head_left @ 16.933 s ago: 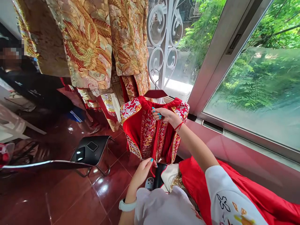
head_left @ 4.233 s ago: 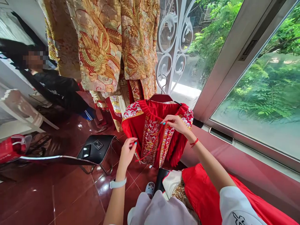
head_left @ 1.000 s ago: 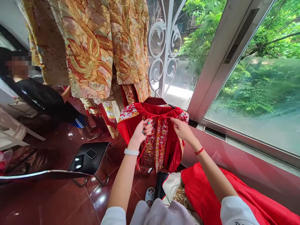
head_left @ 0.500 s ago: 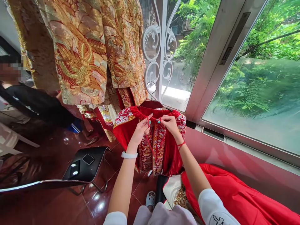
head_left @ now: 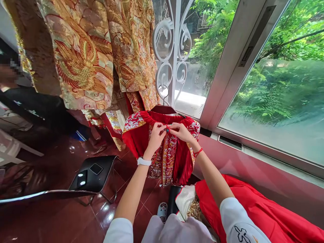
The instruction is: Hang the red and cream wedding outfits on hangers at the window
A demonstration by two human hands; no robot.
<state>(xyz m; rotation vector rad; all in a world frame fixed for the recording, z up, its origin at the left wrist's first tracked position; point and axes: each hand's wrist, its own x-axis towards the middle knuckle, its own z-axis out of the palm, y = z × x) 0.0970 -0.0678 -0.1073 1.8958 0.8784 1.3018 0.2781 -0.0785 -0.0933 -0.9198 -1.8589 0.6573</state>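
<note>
At far left, a person in a dark top, cut off by the border; below, part of a white chair; nearer, a black chair with a bright curved metal rim, two flat dark objects lying on its seat, one close to the far edge; above, gold embroidered garments, their lower edges hanging higher than the seat; between the black chair and the centre, a strip of red tiled floor, giving room at the left forearm's outer side. At centre, the left hand, a white band on its wrist, pinching a red cord at the neckline; the red garment hangs upright from a dark red hanger, its gathered upper edge just below the hanger, its lower edge above the floor; the right hand pinches the same cord, fingertips meeting those of the left; whether a knot is formed cannot be told. Behind, a white scrolled grille; below right, a white cloth beside a spread of red fabric, which bounds the space under the right forearm; at far right, a metal window frame above a narrow sill.
</note>
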